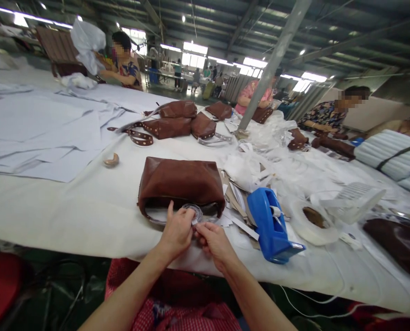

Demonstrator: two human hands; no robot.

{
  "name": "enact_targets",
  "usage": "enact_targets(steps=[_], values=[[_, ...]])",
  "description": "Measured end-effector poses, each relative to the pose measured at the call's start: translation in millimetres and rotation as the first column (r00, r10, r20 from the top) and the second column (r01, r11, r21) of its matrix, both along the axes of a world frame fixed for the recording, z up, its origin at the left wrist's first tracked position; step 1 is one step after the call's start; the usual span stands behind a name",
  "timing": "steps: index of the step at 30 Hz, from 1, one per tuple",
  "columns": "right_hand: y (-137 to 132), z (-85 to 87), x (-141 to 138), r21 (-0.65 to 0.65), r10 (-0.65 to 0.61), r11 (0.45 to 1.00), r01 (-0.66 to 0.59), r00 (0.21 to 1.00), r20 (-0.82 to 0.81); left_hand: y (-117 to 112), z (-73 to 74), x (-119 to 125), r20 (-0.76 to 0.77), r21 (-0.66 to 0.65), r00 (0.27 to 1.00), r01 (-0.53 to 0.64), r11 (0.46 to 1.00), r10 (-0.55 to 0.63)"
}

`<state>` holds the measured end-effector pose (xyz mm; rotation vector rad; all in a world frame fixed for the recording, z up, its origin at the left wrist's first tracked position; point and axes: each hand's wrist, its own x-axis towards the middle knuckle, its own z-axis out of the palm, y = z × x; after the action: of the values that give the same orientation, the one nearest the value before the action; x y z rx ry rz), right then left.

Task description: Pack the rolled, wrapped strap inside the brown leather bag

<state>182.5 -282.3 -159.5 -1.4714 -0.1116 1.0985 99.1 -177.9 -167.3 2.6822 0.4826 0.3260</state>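
Note:
A brown leather bag (pixel 182 179) lies on the white-covered table right in front of me, its opening facing my body. At the mouth sits a grey coiled roll (pixel 198 212), which looks like a wound strap or strip in clear wrap. My left hand (pixel 177 230) is closed with its fingers on this roll, the little end of another finger raised against the bag's opening. Just right of it, my right hand (pixel 213 241) pinches at the roll's near edge, fingertips close to my left ones. What the right fingertips grip is too small to make out.
A blue tape dispenser (pixel 269 225) stands right of the bag beside paper strips (pixel 239 207) and a large white roll (pixel 311 223). More brown bags (pixel 173 126) with studded straps lie behind. White sheets (pixel 46 133) cover the left. A grey post (pixel 274 64) rises beyond; several people work around the table.

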Motion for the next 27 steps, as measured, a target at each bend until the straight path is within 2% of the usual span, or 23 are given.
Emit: enact_targets(steps=[7, 10, 14, 19, 27], values=[[8.7, 2.6, 0.6, -0.152, -0.007, 0.988, 0.016, 0.998, 0.059, -1.0, -3.7, -2.8, 0.029, 0.040, 0.999, 0.040, 0.998, -0.042], [9.4, 2.0, -2.4, -0.173, -0.048, 0.984, 0.051, 0.999, 0.020, -1.5, -4.4, -2.6, 0.044, 0.049, 0.998, 0.039, 0.998, -0.041], [7.1, -1.3, -3.8, -0.149, -0.108, 0.984, 0.098, 0.992, -0.058, 1.0, -2.2, -2.2, 0.028, 0.024, 0.997, 0.069, 0.997, -0.070], [1.6, -5.9, 1.1, -0.086, -0.050, 0.996, 0.036, 0.984, -0.170, 9.3, 3.8, -4.9, -0.024, 0.019, 0.987, 0.161, 0.987, -0.160], [-3.4, -5.2, -1.5, -0.043, -0.047, 0.998, 0.042, 0.989, -0.141, 15.2, 6.3, -8.6, 0.002, -0.004, 0.972, 0.234, 0.972, -0.234]])
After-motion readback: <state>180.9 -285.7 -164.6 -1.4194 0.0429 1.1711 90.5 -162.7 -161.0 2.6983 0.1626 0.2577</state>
